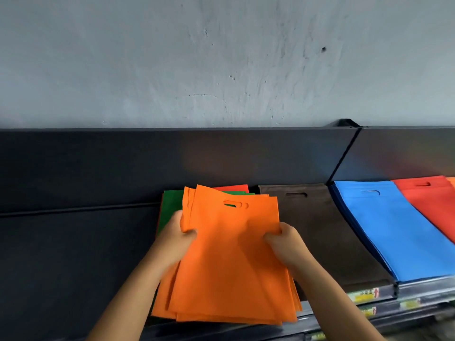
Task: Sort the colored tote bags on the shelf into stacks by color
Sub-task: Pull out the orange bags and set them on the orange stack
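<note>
A loose stack of several orange tote bags (229,262) lies on the dark shelf (73,254), fanned out unevenly. My left hand (176,238) grips its left edge, thumb on top. My right hand (283,242) grips the right edge the same way. Under the orange bags a green bag (170,205) shows at the upper left, and a red bag (234,187) peeks out behind. To the right lie a brown stack (327,232), a blue stack (394,230) and a red stack (433,205).
A dark back panel (172,163) rises behind the shelf under a grey wall. A divider (344,156) separates two shelf sections. Price labels (364,295) line the front rail. An orange corner (451,182) shows at the far right edge.
</note>
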Action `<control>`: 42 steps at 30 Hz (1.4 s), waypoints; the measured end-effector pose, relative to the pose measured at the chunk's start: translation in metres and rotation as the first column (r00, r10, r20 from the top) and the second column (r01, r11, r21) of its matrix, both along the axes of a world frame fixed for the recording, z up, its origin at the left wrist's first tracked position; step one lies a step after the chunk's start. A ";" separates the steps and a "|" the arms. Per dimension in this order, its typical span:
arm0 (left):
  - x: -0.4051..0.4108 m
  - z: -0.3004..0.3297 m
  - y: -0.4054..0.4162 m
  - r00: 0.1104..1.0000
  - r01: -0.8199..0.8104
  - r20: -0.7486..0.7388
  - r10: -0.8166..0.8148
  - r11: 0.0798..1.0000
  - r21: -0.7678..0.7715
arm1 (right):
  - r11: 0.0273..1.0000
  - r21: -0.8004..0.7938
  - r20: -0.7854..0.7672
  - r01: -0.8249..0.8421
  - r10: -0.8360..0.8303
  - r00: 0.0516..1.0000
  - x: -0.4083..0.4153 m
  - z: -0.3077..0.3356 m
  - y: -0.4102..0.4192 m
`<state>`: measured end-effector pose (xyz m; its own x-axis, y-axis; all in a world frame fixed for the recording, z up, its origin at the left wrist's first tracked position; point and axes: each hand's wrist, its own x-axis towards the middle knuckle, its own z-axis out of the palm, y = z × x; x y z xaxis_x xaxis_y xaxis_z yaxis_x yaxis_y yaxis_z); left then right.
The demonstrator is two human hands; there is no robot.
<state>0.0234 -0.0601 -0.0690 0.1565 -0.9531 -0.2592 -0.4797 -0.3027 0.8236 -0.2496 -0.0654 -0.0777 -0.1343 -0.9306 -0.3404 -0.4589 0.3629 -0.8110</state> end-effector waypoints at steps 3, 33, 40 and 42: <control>-0.002 -0.001 0.001 0.969 0.068 -0.245 -0.045 0.994 0.084 | 0.998 0.036 0.031 0.056 -0.057 0.998 -0.004 0.000 0.006; -0.336 0.039 0.019 0.876 0.233 -0.413 -0.248 0.969 -0.086 | 0.890 -0.001 0.266 0.456 -0.439 0.858 -0.319 0.037 0.129; -0.503 0.043 0.033 0.819 0.401 -0.394 -0.417 0.907 -0.126 | 0.800 -0.021 0.263 0.600 -0.574 0.775 -0.457 0.040 0.189; -0.547 0.044 0.040 0.803 0.438 -0.379 -0.460 0.887 -0.148 | 0.771 -0.033 0.256 0.636 -0.609 0.751 -0.493 0.043 0.204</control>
<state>-0.5240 -0.0205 -0.0249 -0.3966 -0.9048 -0.1550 -0.1846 -0.0868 0.9790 -0.7430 0.1382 -0.0348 -0.6327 -0.6994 -0.3324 0.0298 0.4070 -0.9129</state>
